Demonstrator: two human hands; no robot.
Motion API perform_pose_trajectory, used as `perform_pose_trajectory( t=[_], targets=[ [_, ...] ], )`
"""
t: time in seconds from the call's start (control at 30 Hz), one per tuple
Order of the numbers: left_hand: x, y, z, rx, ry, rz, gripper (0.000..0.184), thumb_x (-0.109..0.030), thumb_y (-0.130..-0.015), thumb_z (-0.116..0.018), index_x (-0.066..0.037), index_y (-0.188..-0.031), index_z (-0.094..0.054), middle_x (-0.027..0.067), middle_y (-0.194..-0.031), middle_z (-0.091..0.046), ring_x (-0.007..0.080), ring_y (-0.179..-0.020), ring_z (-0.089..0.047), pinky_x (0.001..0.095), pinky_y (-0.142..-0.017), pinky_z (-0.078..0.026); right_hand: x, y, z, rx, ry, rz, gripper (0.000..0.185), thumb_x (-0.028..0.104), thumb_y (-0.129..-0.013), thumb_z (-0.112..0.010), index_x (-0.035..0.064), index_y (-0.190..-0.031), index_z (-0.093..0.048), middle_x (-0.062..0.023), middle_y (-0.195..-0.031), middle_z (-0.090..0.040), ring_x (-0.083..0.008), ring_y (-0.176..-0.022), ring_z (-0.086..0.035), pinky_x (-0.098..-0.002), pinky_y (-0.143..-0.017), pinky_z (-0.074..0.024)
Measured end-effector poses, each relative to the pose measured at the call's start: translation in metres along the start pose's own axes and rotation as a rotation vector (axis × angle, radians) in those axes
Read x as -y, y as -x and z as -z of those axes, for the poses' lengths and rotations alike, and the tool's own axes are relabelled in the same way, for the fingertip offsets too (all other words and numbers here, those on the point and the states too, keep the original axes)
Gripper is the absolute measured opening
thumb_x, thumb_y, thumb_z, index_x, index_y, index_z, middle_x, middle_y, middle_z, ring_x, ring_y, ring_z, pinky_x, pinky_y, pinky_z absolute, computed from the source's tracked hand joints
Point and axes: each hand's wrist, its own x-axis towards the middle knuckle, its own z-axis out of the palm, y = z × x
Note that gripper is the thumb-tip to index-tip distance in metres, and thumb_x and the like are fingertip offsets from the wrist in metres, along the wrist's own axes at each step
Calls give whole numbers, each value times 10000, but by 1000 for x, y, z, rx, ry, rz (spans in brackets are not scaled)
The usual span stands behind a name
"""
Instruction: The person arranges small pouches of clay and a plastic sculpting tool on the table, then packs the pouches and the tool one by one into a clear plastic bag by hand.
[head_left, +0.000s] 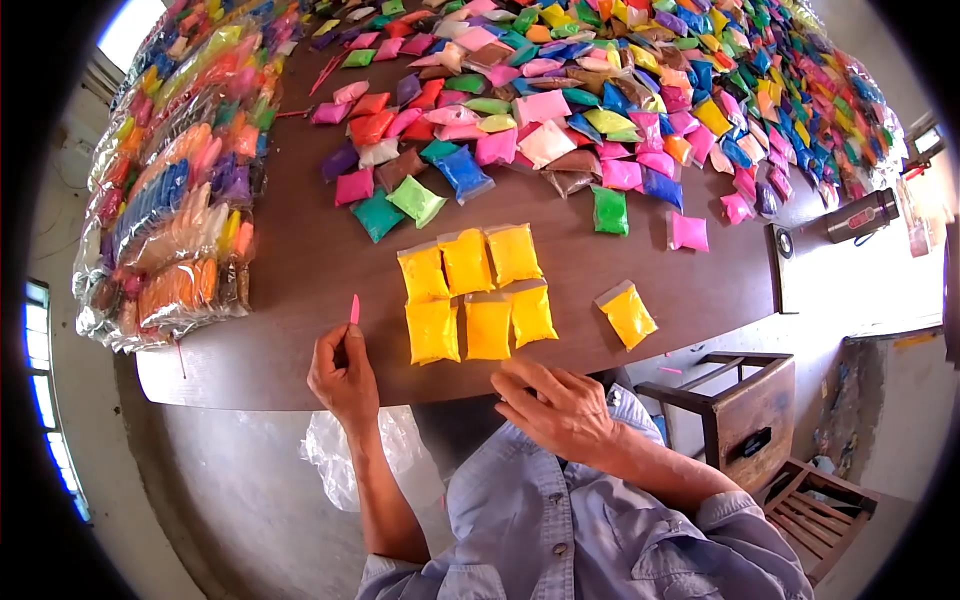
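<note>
Pinching a slim pink stick (pixel 355 309), the left hand (pixel 343 375) hovers near the table (pixel 300 250) edge; the right hand (pixel 565 408), fingers loosely parted, hangs beside six yellow clear-plastic pouches (pixel 487 328) on it — likely soft, slippery, best held by the seams.

So the table (pixel 290 260) has a smooth dark brown top, and near the front edge there are six yellow packets (pixel 488 328) bunched up in two rows of three, plus a lone yellow packet (pixel 628 316) lying at a slant off to the right. The far side is pretty much buried under a big heap of little packets (pixel 545 145) in pink, blue, green, orange, you name it. Over on the left it's larger clear bags (pixel 180 220) piled up, stuffed with colourful stuff.
</note>
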Motion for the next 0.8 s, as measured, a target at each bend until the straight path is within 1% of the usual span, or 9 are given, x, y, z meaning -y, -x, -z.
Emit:
perform_pose_trajectory(
  t=[0.13, 0.2, 0.33, 0.53, 0.6, 0.63, 0.7, 0.77, 0.8],
  targets=[
    [-2, 1, -1, 1, 4, 32, 138, -176, -995, -732, -42, -1000, -767, 36, -862, -730, 120, -747, -627, 284, -670, -503, 3, -27, 5, -43, 41, 12, 578, 276, -884, -822, 54, -1378, -621, -101, -1421, -560, -242, -869, -716, -348, -738, -602],
    [-2, 1, -2, 1, 4, 27, 139, -175, -995, -732, -41, -1005, -768, 37, -864, -733, 120, -752, -631, 285, -671, -504, 6, -37, 6, 120, 78, -106, 672, 361, -842, -869, 78, -1388, -598, -116, -1473, -524, -267, -910, -737, -367, -745, -602],
    [2, 1, -1, 5, -21, 30, 117, -160, -993, -737, -45, -986, -761, 38, -851, -737, 126, -730, -638, 282, -664, -519, 4, -35, 1, 253, 84, -102, 744, 361, -847, -862, 78, -1451, -532, -111, -1518, -483, -282, -924, -735, -369, -753, -603],
    [5, 1, -3, -6, -21, 23, 118, -152, -993, -740, -37, -979, -756, 32, -828, -720, 117, -721, -628, 273, -660, -515, -5, 4, -1, 148, 68, 116, 554, 147, -842, -768, 71, -1372, -624, -77, -1490, -536, -232, -827, -699, -344, -769, -605],
    [9, 2, -3, -2, -24, 13, 146, -162, -1001, -734, -18, -983, -752, 20, -821, -701, 103, -724, -605, 266, -660, -497, -2, 17, 6, 97, -52, 40, 512, 56, -805, -733, 85, -1313, -669, -64, -1427, -587, -218, -854, -712, -337, -773, -614],
    [16, 2, -4, -39, 10, 2, 148, -169, -1004, -734, -22, -995, -748, 11, -820, -688, 88, -714, -588, 254, -645, -483, -4, 22, 13, 87, -89, 37, 476, 19, -809, -762, 55, -1278, -690, -96, -1374, -638, -240, -956, -741, -336, -813, -631],
    [20, 2, -4, -65, 56, -12, 150, -176, -1007, -735, -26, -1008, -745, 2, -819, -675, 73, -704, -571, 243, -630, -468, -8, 36, 19, 17, -96, 30, 465, 2, -809, -780, 38, -1265, -698, -112, -1363, -652, -257, -1012, -743, -333, -834, -636],
    [17, 5, 4, -92, 186, 266, 162, -197, -1016, -733, -40, -1053, -733, -12, -827, -648, 41, -688, -526, 210, -583, -413, -15, 45, 35, -42, -99, 42, 416, -25, -813, -822, -13, -1216, -721, -157, -1324, -683, -303, -1111, -737, -328, -869, -646],
    [9, 5, 5, -137, 253, 278, 165, -191, -1024, -727, -34, -1074, -733, -9, -833, -653, 62, -668, -538, 224, -570, -426, -18, 49, 42, -45, -81, 26, 416, -25, -813, -822, -13, -1216, -721, -157, -1324, -683, -303, -1111, -737, -328, -869, -646]
  ],
)
